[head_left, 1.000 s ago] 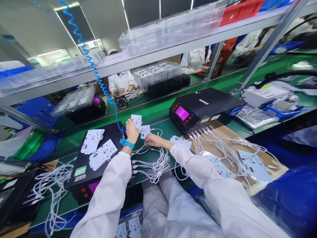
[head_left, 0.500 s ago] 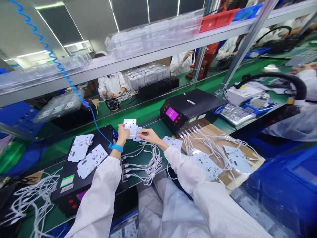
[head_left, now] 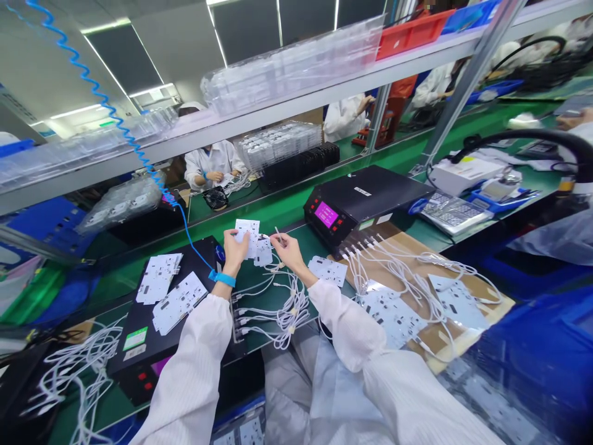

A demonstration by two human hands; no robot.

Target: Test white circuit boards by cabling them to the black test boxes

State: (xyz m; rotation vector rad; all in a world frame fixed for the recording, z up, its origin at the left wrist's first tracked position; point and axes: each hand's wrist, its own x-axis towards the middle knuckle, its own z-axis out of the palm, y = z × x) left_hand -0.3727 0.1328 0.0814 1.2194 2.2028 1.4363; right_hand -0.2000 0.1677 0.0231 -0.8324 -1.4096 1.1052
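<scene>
In the head view, the left hand (head_left: 236, 252) grips white circuit boards (head_left: 250, 232) above the green bench, thumb across the front; its other fingers are largely hidden behind them. Whether the held white pieces are one panel or two overlapping is hard to tell. The right hand (head_left: 288, 252), just beside their right edge, has its fingers pinched around a thin pale item (head_left: 278, 233), too small to identify. White cables (head_left: 290, 309) lie coiled below the hands. The left sleeve (head_left: 189, 364) covers part of the purple screen (head_left: 160, 366) on the near black box (head_left: 125, 371), which bears two piles of boards (head_left: 157, 278). A co-worker (head_left: 556, 228) at far right is cut off by the frame. Half a second earlier, the right fingers were on the held boards' edge; now they are a little farther right. The left hand keeps its grip.
</scene>
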